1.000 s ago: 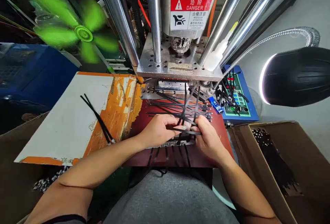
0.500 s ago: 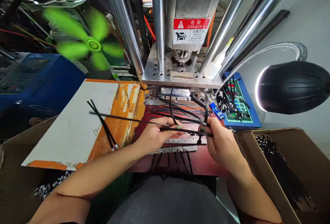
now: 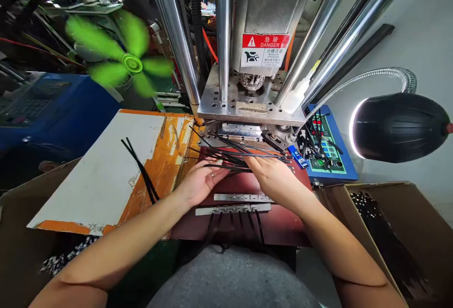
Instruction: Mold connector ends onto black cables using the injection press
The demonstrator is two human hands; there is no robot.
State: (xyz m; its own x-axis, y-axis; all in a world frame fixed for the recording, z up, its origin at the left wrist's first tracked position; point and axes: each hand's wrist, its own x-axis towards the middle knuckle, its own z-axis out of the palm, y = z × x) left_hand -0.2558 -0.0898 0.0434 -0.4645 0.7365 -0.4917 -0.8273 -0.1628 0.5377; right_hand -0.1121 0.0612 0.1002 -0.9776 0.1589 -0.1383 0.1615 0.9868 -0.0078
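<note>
Black cable ties point(image 3: 226, 158) lie bunched on the dark red plate point(image 3: 290, 235) at the frame's upper middle, their long axes running roughly left to right. The left hand point(image 3: 201, 183), palm up, sits just below them; the right hand point(image 3: 274, 178), palm down, reaches their edge. Each grip is open, holding nothing.

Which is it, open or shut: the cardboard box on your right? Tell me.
Open: nothing covers the cardboard box, and black cable ties lie visible inside.
</note>
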